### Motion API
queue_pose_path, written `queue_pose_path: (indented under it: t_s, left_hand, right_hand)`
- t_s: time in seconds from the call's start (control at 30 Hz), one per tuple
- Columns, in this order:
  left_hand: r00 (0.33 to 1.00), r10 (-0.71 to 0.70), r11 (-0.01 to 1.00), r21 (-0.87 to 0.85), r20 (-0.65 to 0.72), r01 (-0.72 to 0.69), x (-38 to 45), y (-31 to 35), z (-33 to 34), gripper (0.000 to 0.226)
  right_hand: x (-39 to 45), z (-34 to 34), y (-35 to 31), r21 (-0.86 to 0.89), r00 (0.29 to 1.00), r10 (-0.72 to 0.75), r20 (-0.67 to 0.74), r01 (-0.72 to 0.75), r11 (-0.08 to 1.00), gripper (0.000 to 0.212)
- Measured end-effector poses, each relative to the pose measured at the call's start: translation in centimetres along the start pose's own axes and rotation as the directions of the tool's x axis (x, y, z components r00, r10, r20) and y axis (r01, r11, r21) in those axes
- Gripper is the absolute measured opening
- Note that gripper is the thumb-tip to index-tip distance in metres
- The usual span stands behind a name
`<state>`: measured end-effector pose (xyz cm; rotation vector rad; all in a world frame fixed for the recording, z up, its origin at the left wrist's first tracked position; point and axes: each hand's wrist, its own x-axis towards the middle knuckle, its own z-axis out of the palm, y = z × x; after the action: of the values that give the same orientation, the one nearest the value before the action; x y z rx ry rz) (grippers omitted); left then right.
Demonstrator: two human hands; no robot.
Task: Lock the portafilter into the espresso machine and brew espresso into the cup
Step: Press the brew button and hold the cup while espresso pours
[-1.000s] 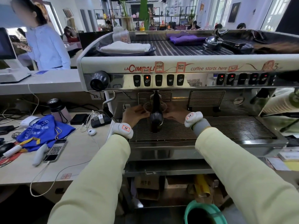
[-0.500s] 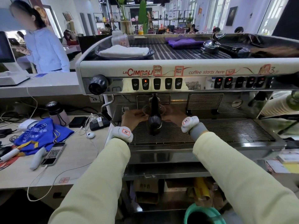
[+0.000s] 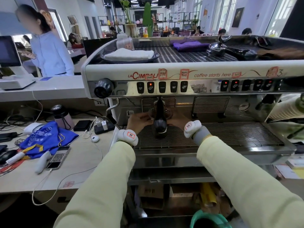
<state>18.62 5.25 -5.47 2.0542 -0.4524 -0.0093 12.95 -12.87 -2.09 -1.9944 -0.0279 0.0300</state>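
Observation:
The espresso machine (image 3: 181, 74) fills the middle of the view. Its portafilter (image 3: 159, 122) sits in the left group head, with the black handle pointing straight at me. Behind the handle a clear glass cup (image 3: 169, 113) stands on the drip tray grate (image 3: 230, 134), mostly hidden. My left hand (image 3: 138, 120) wraps the cup's left side and my right hand (image 3: 178, 120) its right side. One button (image 3: 150, 87) in the left row glows red. I cannot see any coffee flow.
A steam wand (image 3: 111, 112) hangs at the machine's left. The counter on the left holds a blue cloth (image 3: 47, 137), a phone (image 3: 57, 159), cables and a flask (image 3: 63, 116). A person (image 3: 49, 51) stands behind the far counter. A green bin (image 3: 209, 219) sits below.
Both hands stay around the cup under the portafilter. Only my head view has shifted slightly.

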Motion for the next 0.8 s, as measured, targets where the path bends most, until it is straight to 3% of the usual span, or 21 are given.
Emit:
queue_pose_path:
  t_s: [0.1, 0.13, 0.2, 0.27, 0.4, 0.6, 0.67, 0.73, 0.77, 0.8]
  left_hand:
    - [1.0, 0.006, 1.0, 0.008, 0.0, -0.006, -0.1, 0.1, -0.2, 0.037]
    - [1.0, 0.01, 1.0, 0.02, 0.001, -0.01, -0.1, 0.1, -0.4, 0.036]
    - [1.0, 0.023, 0.999, 0.04, 0.004, -0.023, 0.0, 0.2, -0.5, 0.036]
    - [1.0, 0.025, 0.999, 0.035, 0.002, -0.025, 0.0, 0.3, -0.5, 0.035]
    - [0.999, 0.034, 0.998, 0.049, 0.018, -0.035, -0.1, 0.5, -0.3, 0.034]
    - [0.999, 0.018, 1.0, -0.018, 0.047, -0.017, -0.1, 0.3, -1.0, 0.035]
    - [0.999, 0.017, 1.0, 0.009, 0.04, -0.018, 0.1, 0.3, -0.6, 0.032]
    - [0.999, 0.022, 0.999, 0.048, 0.04, -0.024, 0.1, 0.5, -0.5, 0.03]
    - [0.999, 0.016, 0.999, 0.051, 0.044, -0.018, 0.1, 0.5, -0.6, 0.031]
    - [0.999, 0.01, 0.999, 0.045, 0.05, -0.012, 0.2, 0.6, -0.7, 0.032]
  right_hand:
    - [-1.6, -0.3, -0.7, 0.05, 0.988, -0.149, 0.034, 0.147, 0.988, 0.085]
    - [-1.7, -0.4, -0.4, 0.053, 0.986, -0.163, 0.047, 0.16, 0.986, 0.08]
    - [-1.6, -0.6, -0.1, -0.018, 0.991, -0.122, 0.048, 0.123, 0.992, 0.04]
    - [-0.6, -0.9, 0.7, -0.124, 0.993, -0.115, 0.033, 0.118, 0.985, 0.017]
    - [0.5, -0.5, 1.5, -0.225, 0.99, -0.144, -0.005, 0.14, 0.964, 0.017]
    - [0.0, -1.2, 1.6, -0.152, 0.997, -0.08, -0.002, 0.078, 0.985, 0.034]
    - [0.0, -0.9, 1.3, -0.118, 0.996, -0.089, -0.003, 0.088, 0.989, 0.058]
    - [0.4, -0.6, 1.3, -0.086, 1.0, -0.018, -0.005, 0.017, 0.996, 0.127]
    - [0.7, -0.6, 1.6, -0.081, 1.0, 0.028, -0.003, -0.028, 0.996, 0.148]
    - [0.8, -0.7, 1.9, -0.084, 1.0, 0.019, 0.002, -0.019, 0.996, 0.151]
